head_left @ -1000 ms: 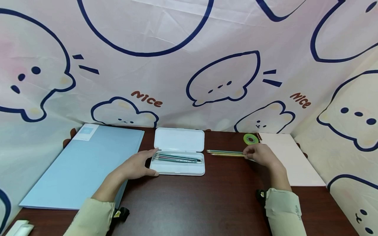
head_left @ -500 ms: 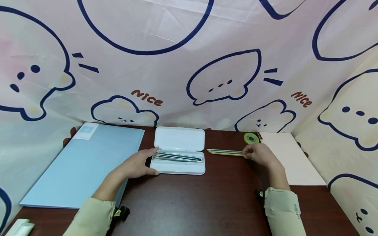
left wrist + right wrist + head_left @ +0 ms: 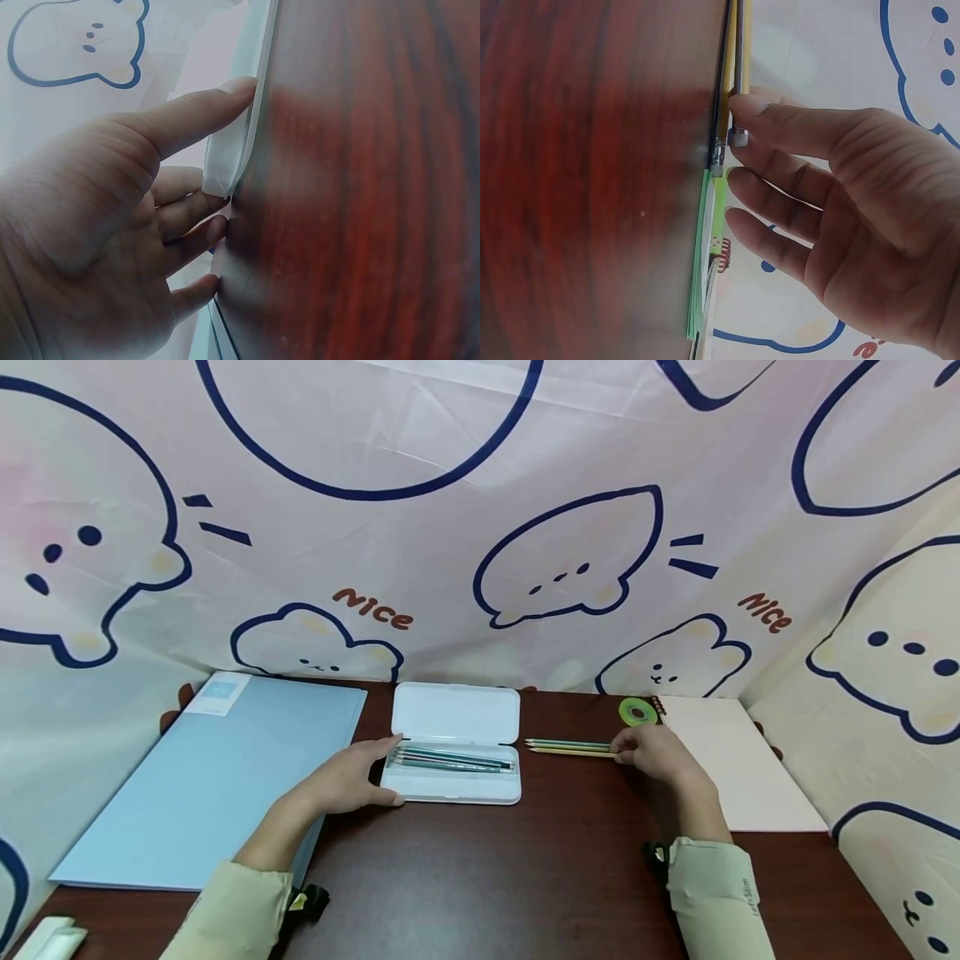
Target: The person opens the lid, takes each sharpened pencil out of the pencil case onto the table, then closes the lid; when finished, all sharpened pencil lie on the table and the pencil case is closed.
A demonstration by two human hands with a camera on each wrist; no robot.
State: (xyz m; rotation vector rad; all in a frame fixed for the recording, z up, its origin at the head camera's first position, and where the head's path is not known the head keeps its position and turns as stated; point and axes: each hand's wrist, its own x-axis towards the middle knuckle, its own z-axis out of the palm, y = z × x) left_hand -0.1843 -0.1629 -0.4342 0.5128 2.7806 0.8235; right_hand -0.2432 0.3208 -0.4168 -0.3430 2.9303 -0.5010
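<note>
A white pencil case (image 3: 453, 789) lies with its lid raised at the back, several dark green pencils (image 3: 453, 760) in its tray. My left hand (image 3: 345, 781) holds the case's left end, thumb at the front edge and forefinger near the hinge. In the left wrist view, the thumb (image 3: 199, 112) presses on the case's edge. To the right of the case, green and yellow pencils (image 3: 570, 747) point toward it. My right hand (image 3: 660, 756) pinches their far-right ends. The right wrist view shows thumb and forefinger on a pencil (image 3: 739, 67) with a metal-capped end; another pencil end sits beside it.
A large light blue folder (image 3: 225, 777) covers the table's left side. At the right lies a white spiral pad (image 3: 750, 768), with a green ring-shaped roll (image 3: 638, 712) by its corner. White-green objects (image 3: 54, 939) sit at the front left. Printed cloth (image 3: 450, 552) hangs behind.
My right hand has shifted slightly left along the pencils, which have hardly moved. The left hand and pencil case stay as they were.
</note>
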